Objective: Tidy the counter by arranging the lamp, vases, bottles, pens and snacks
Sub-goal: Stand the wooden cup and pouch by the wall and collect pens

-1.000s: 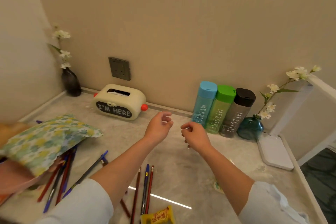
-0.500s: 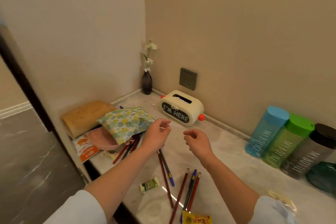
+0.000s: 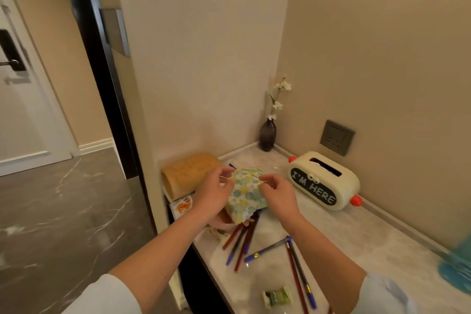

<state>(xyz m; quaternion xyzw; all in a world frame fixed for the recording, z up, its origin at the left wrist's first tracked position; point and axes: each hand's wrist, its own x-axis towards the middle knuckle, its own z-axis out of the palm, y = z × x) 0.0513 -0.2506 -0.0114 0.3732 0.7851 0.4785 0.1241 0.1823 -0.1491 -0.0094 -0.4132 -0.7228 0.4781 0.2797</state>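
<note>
My left hand (image 3: 216, 192) and right hand (image 3: 278, 194) pinch the floral pouch (image 3: 246, 195) mid-frame. Pens (image 3: 266, 250) and a snack packet (image 3: 276, 297) lie loose on the tabletop (image 3: 356, 245) below, so I judge much is left.

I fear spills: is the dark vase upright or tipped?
Upright: the vase stands on its base at the corner of the counter, flowers rising from its neck.

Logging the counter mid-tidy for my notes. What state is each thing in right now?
Pouch: lying on some pens, upper edge pinched.
Left hand: pinching the pouch.
Right hand: pinching the pouch.
Pens: lying scattered on the counter.
Vase: upright in the corner, holding flowers.
Tissue box: upright, slot facing up.
Green snack packet: lying flat.
</note>
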